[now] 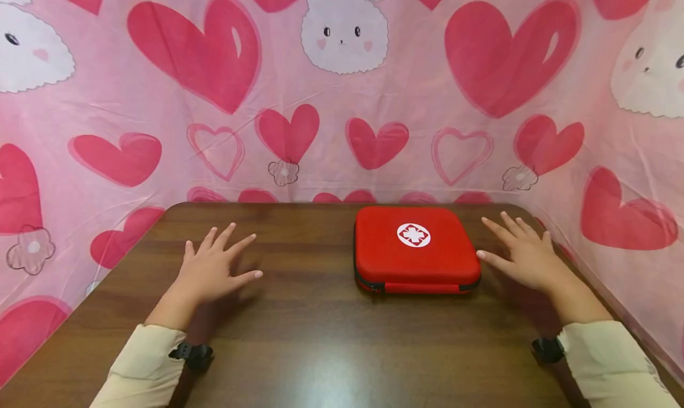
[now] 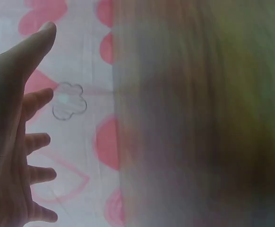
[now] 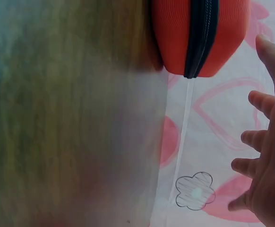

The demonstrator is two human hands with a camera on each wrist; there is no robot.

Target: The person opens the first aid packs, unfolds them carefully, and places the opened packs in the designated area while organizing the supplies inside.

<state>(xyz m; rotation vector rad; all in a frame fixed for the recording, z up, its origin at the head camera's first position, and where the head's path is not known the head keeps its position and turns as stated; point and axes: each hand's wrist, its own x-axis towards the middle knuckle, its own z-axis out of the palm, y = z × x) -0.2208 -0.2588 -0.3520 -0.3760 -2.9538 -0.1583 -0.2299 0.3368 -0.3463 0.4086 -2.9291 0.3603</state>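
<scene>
A red first-aid case (image 1: 417,259) with a white cross emblem lies closed on the wooden table, right of the middle. Black zipper trim runs round its side, and the right wrist view shows the zipped end of the case (image 3: 201,38) from close by. My right hand (image 1: 526,255) hovers just right of the case, fingers spread, thumb tip near its right side. On the left part of the table, my left hand (image 1: 211,271) is held above the surface with fingers spread and nothing in it.
The brown wooden table (image 1: 299,337) reaches back to a pink cloth backdrop (image 1: 331,93) printed with hearts and rabbits, which also rises at both sides. Black straps with small devices sit at the left wrist (image 1: 195,356) and right wrist (image 1: 547,350).
</scene>
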